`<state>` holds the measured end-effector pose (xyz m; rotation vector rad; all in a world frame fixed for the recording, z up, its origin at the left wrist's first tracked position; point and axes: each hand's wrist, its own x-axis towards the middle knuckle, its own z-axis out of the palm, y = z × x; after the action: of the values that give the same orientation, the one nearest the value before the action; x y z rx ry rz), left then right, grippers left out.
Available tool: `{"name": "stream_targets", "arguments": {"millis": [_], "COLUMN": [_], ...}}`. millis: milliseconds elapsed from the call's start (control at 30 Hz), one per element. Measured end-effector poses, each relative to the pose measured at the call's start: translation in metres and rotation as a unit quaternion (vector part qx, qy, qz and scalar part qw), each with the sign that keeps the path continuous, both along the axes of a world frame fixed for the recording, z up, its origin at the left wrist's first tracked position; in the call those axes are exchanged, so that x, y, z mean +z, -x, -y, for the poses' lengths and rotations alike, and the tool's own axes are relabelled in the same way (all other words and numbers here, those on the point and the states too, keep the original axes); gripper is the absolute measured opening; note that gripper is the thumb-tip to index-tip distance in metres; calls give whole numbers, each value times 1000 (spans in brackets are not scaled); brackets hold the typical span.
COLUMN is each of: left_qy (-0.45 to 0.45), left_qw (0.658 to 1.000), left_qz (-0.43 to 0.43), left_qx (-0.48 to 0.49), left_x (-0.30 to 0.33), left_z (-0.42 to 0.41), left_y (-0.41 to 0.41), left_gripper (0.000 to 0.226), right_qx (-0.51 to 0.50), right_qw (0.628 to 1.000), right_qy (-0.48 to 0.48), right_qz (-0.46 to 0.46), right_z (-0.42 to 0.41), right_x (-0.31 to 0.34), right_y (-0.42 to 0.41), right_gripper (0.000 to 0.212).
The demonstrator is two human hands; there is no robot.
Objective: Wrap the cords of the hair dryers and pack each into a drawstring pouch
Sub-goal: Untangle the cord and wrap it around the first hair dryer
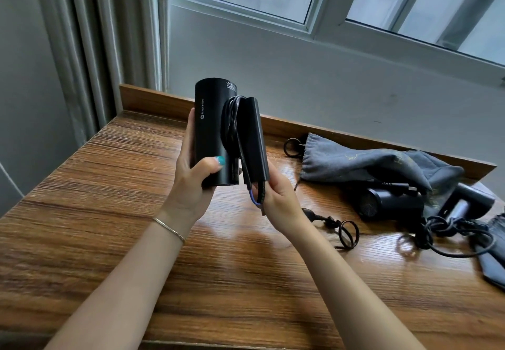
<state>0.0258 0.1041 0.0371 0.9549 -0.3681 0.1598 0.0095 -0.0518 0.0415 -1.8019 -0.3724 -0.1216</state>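
Left hand (195,183) grips my raised hair dryer (214,133) round its rigid, smooth barrel while right hand (278,199) pinches the pliant cord (232,120) end below the folded handle, pouch (363,163) lying right.

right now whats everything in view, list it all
black folded hair dryer with wrapped cord: 1, black, held up over the table
grey fabric drawstring pouch: 1, grey, far right of table
dark hair dryers lying down: 2, black, under and beside the pouch
loose black cord: 1, black, right edge
brown wooden table: 1, brown, below the window
left hand: grip round the dryer barrel
right hand: pinches the cord end by the handle
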Motion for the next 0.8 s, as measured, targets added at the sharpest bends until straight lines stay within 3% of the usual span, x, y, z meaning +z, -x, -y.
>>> {"name": "stream_targets", "arguments": {"millis": [100, 233, 333, 433, 567, 733, 800], "left_qy": [1, 3, 7, -35, -99, -149, -190], "left_qw": [1000, 998, 995, 993, 982, 971, 965], "left_qz": [-13, -44, -66, -65, -67, -61, -37], "left_qx": [11, 42, 73, 90, 145, 177, 179], "left_x": [1, 3, 1, -1, -2, -6, -5], "left_z": [1, 0, -8, -11, -7, -5, -3], "left_y": [-1, -1, -7, -10, -8, -8, -7], "left_gripper": [92, 88, 83, 93, 104, 105, 105], "right_qx": [-30, -17, -17, -24, -10, -4, -6], "right_qw": [998, 995, 996, 997, 987, 962, 949], "right_qy": [46, 95, 91, 67, 159, 274, 314], "right_qz": [-20, -40, -16, -8, 15, -11, 26], "right_z": [-3, -6, -7, -10, -6, 13, 21], "right_x": [-9, -25, -41, -44, -37, -11, 1], "right_y": [-1, 10, 21, 33, 51, 59, 59], "right_gripper": [55, 33, 31, 23, 16, 24, 26]}}
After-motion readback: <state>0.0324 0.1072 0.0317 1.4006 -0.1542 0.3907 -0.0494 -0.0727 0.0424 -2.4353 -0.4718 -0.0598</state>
